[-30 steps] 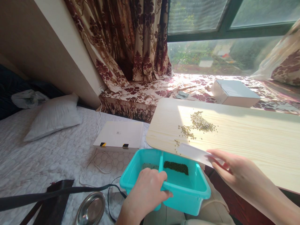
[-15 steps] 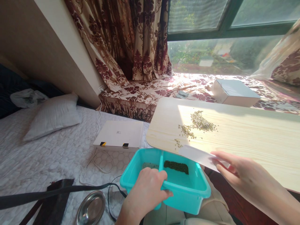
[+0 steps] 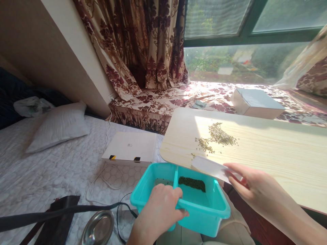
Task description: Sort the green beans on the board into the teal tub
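Observation:
My left hand (image 3: pixel 161 207) is closed on the near rim of a turquoise two-compartment bin (image 3: pixel 201 217), by its divider. A dark green heap of small beans (image 3: pixel 191 183) lies in the right compartment; a few specks show in the left one, partly behind my hand. Between the fingers of my right hand (image 3: pixel 251 185) is a white card (image 3: pixel 208 166), held low over the table's near edge just above the bin. Beyond the card, loose greenish beans (image 3: pixel 221 134) are scattered across the pale wooden table (image 3: pixel 270 153), with a few close to the card's tip.
Left of the bin, a white box (image 3: pixel 130 146) and a steel bowl (image 3: pixel 98 228) rest on the quilted bed (image 3: pixel 63 170). A black strap (image 3: pixel 76 208) crosses the lower left. Behind the table, a pale box (image 3: pixel 257 102) stands on the window ledge.
My right hand and the card have shifted left along the table edge, covering some of the nearest beans. My left hand keeps its grip on the bin.

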Tool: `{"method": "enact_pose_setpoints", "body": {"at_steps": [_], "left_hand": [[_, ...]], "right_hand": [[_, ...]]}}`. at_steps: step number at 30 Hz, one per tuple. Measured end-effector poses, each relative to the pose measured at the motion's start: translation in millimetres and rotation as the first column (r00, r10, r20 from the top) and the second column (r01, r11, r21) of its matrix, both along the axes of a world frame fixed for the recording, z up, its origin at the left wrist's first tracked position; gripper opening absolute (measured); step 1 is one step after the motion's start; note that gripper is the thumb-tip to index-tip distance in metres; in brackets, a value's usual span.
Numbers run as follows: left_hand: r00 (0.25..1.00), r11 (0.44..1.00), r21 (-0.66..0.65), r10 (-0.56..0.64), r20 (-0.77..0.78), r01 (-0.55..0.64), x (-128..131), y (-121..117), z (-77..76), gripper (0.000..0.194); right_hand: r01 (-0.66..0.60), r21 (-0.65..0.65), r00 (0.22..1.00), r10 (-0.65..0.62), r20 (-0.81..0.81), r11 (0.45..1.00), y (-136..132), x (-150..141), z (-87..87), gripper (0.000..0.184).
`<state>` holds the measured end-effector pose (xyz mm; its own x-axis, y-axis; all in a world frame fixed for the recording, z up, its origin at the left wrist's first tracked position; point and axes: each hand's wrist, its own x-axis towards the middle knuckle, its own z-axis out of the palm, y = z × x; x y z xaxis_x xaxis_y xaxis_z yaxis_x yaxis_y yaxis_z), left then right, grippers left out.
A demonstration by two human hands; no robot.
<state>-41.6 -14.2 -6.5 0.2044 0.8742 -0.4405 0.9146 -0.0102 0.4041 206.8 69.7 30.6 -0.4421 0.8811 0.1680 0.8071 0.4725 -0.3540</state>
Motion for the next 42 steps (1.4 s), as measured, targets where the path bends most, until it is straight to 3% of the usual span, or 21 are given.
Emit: {"method": "enact_pose_setpoints", "body": {"at_steps": [6,13,25,34,40,42], "left_hand": [[1.0,1.0,0.002,-0.004,0.004,0.004,-1,-1,-1.1,0.03],[1.0,1.0,-0.006,0.02,0.013,-0.02,-1,-1,0.2,0.03],[0.999,0.999,0.016,0.029,0.021,-0.029,-6,-2,0.8,0.029],[0.999,0.999,0.034,0.033,0.027,-0.034,-10,-3,-0.8,0.029],[0.999,0.999,0.035,0.023,0.031,-0.024,-12,-3,0.1,0.029],[0.999,0.999,0.033,0.021,0.035,-0.022,-12,-3,-0.4,0.029]], "right_hand": [[0.048,0.049,0.998,-0.05,0.032,0.998,3,2,-0.9,0.025],[0.0,0.091,0.998,-0.006,0.059,0.996,6,-7,-0.2,0.026],[0.021,0.313,0.966,-0.1,0.237,0.949,7,-13,-8.2,0.026],[-0.039,0.284,0.986,-0.009,0.167,0.958,7,-24,-5.6,0.025],[-0.079,0.088,0.991,0.069,0.115,0.993,-6,-20,3.8,0.028],[-0.034,0.075,0.993,0.026,0.112,0.997,-7,-11,5.6,0.029]]}}
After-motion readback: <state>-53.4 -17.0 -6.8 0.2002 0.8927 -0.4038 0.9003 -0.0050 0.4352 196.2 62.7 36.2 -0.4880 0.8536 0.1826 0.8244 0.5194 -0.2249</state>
